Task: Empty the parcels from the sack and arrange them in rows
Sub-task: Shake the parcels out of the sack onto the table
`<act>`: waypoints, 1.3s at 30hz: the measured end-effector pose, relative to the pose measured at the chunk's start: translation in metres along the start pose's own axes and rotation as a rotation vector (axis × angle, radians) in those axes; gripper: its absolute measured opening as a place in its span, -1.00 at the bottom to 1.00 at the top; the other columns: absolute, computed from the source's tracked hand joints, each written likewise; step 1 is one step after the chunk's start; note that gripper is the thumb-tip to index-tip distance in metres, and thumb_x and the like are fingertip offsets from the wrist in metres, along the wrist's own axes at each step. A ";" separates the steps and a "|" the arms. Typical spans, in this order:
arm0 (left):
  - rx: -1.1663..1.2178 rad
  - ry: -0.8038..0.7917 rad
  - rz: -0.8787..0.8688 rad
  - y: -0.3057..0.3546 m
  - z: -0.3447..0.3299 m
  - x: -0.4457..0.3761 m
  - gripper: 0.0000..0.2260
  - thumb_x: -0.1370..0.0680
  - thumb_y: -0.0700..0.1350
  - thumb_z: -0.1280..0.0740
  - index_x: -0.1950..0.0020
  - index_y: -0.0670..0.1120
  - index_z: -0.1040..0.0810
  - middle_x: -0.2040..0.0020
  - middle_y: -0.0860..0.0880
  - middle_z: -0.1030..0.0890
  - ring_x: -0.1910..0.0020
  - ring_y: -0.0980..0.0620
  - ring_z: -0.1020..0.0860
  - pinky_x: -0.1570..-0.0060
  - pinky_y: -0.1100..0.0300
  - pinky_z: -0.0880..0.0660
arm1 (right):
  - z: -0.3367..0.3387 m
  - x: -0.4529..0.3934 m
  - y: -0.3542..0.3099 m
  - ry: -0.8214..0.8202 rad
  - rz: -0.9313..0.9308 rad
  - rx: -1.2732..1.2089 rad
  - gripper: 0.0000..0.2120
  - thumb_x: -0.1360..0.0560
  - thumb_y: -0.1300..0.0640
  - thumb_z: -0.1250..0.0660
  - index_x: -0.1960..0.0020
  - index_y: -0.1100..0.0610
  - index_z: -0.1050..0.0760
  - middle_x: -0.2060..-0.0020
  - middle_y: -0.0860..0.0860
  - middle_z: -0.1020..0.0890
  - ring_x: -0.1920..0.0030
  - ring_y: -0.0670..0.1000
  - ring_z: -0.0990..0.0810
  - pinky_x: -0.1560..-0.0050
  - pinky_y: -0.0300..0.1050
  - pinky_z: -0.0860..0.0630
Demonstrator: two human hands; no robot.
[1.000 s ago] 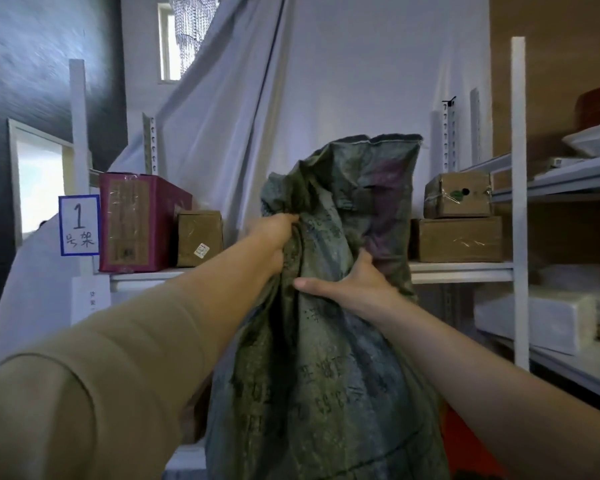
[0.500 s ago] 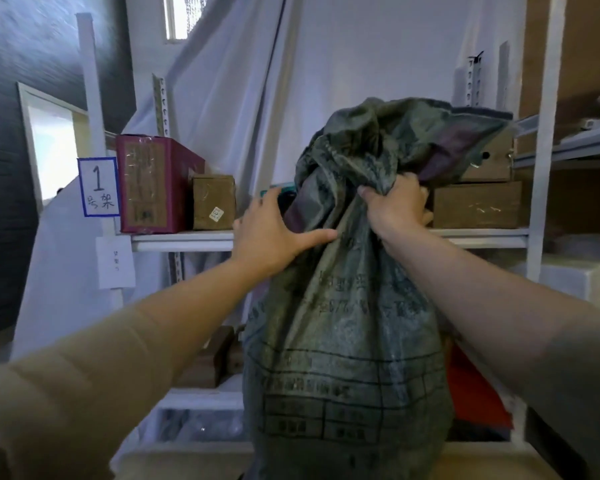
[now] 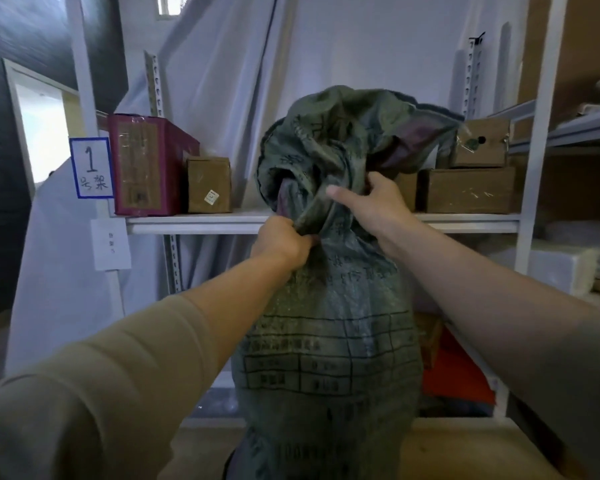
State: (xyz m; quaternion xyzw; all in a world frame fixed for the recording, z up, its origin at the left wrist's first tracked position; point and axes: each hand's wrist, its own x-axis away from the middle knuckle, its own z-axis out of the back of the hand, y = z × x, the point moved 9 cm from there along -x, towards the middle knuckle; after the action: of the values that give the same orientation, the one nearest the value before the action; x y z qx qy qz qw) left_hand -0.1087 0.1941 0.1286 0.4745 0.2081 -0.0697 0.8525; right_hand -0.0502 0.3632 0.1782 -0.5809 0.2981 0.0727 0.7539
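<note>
A full grey-green woven sack (image 3: 329, 341) with printed black text stands upright in front of me, its loose top bunched and flopping to the right. My left hand (image 3: 284, 242) grips a fold of the sack's neck on the left side. My right hand (image 3: 378, 202) holds the bunched fabric higher up on the right, thumb sticking out to the left. The parcels inside are hidden by the cloth.
A white metal shelf (image 3: 201, 220) runs behind the sack. On it stand a maroon box (image 3: 146, 164) and a small brown carton (image 3: 208, 185) at left, two stacked brown cartons (image 3: 471, 188) at right. A sign marked 1 (image 3: 91, 168) hangs on the post. An orange item (image 3: 454, 372) lies lower right.
My left hand went from lying flat on the sack's side to gripping a fold of its neck, lower down. My right hand shifted its hold on the bunched top.
</note>
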 end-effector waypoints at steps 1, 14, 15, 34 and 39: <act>0.007 0.038 0.019 -0.003 0.003 -0.003 -0.80 -0.43 0.06 -0.49 0.21 -0.05 -0.62 0.16 -0.12 -0.68 0.12 -0.18 -0.64 0.00 -0.12 -0.62 | 0.001 0.007 0.007 -0.010 -0.019 0.069 -0.20 -0.27 -0.26 -0.56 -0.37 0.07 -0.42 -0.21 -0.02 -0.59 -0.21 0.05 -0.57 -0.28 0.10 -0.51; 0.158 -0.088 0.137 -0.028 0.003 0.010 -0.45 -0.35 0.09 -0.59 -0.22 -0.17 -0.58 -0.10 -0.08 -0.66 -0.05 -0.09 -0.62 -0.12 0.02 -0.59 | 0.035 0.015 0.057 0.017 -0.119 0.563 -0.69 -0.57 0.04 -0.36 0.30 0.14 -0.49 0.33 0.03 -0.54 0.16 0.14 -0.60 0.07 -0.04 -0.52; 0.156 -0.112 0.175 -0.033 0.006 0.013 -0.43 -0.34 0.11 -0.59 -0.19 -0.19 -0.57 -0.09 -0.08 -0.65 0.00 -0.08 -0.61 -0.03 0.07 -0.59 | 0.034 0.016 0.057 0.030 -0.105 0.574 -0.68 -0.59 0.04 -0.34 0.30 0.15 -0.49 0.34 0.02 -0.53 0.19 0.13 -0.59 0.11 -0.05 -0.51; 0.158 0.001 0.182 -0.043 0.008 0.032 -0.64 -0.39 0.17 -0.50 -0.04 -0.01 -0.55 -0.05 -0.08 -0.66 -0.04 -0.15 -0.62 -0.16 -0.04 -0.56 | 0.031 0.006 0.049 0.205 -0.118 0.036 -0.66 -0.67 0.11 -0.16 -0.41 0.14 -0.43 -0.29 0.05 -0.54 -0.29 0.12 -0.49 -0.31 -0.05 -0.39; 0.060 -0.128 0.283 -0.057 0.003 0.040 -0.57 -0.49 0.06 -0.48 -0.22 -0.19 -0.54 -0.05 -0.14 -0.61 -0.04 -0.14 -0.59 -0.17 0.03 -0.54 | 0.020 0.009 0.059 0.077 -0.119 0.010 -0.76 -0.65 0.11 -0.23 -0.29 0.11 -0.49 -0.15 0.05 -0.60 -0.16 0.11 -0.57 -0.30 0.06 -0.49</act>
State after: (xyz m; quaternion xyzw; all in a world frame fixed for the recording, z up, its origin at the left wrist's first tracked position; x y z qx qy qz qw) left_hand -0.0895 0.1645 0.0687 0.5188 0.0824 0.0148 0.8508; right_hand -0.0628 0.3985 0.1271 -0.5961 0.2919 0.0038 0.7480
